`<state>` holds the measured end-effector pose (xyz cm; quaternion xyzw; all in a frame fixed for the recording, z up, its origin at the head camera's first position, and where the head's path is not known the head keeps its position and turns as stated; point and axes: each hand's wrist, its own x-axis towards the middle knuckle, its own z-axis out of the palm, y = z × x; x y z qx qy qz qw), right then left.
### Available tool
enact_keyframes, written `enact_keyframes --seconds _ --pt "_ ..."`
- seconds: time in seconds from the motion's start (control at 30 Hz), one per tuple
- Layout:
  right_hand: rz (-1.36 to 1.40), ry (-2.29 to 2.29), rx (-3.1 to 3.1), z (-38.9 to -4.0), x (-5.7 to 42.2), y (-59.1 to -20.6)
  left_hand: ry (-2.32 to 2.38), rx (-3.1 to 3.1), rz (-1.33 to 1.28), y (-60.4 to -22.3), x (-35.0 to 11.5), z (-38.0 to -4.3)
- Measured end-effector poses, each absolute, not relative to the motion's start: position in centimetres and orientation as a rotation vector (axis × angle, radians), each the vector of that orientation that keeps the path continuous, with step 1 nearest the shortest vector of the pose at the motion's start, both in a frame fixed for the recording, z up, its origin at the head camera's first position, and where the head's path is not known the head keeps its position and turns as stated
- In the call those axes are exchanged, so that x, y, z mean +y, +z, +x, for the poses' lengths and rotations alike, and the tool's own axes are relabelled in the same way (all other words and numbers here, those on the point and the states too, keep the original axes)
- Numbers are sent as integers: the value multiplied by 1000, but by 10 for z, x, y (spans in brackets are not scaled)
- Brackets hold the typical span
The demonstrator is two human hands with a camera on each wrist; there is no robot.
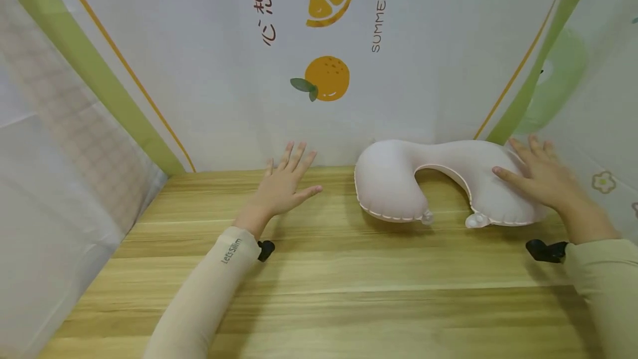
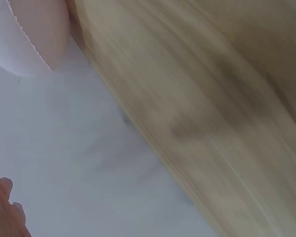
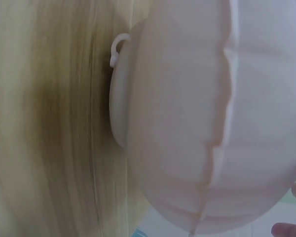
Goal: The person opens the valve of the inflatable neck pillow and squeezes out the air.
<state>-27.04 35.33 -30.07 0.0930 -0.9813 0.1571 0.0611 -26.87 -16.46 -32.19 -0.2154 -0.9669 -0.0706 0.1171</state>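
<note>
A pale pink, U-shaped inflatable neck pillow point(image 1: 389, 181) sits at the back of the wooden table, its two ends facing the front. My right hand point(image 1: 543, 176) is at the pillow's right lobe, fingers spread and straight, thumb over its surface. In the right wrist view the seamed side of the pillow point(image 3: 182, 108) fills much of the picture, with fingertips point(image 3: 288, 230) at the lower right corner. Left of the pillow, my left hand point(image 1: 281, 187) is held over the table with its fingers spread, holding nothing. The left wrist view shows part of that hand at its lower left.
The wooden table point(image 1: 319, 303) meets a white cloth point(image 1: 224, 98) printed with oranges at the back. Further cloth point(image 1: 50, 181) hangs on the left, and a patterned one point(image 1: 603, 137) on the right. Black wrist mounts point(image 1: 545, 251) stick out below both wrists.
</note>
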Motion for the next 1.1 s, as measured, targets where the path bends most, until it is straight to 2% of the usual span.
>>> enact_keyframes --seconds 0.6,1.1 --pt "387 836 -2916 -280 360 -307 -486 -2864 -743 -334 -108 -282" --pt "385 883 -2919 -280 357 -318 -671 -2867 -912 -346 -73 -286"
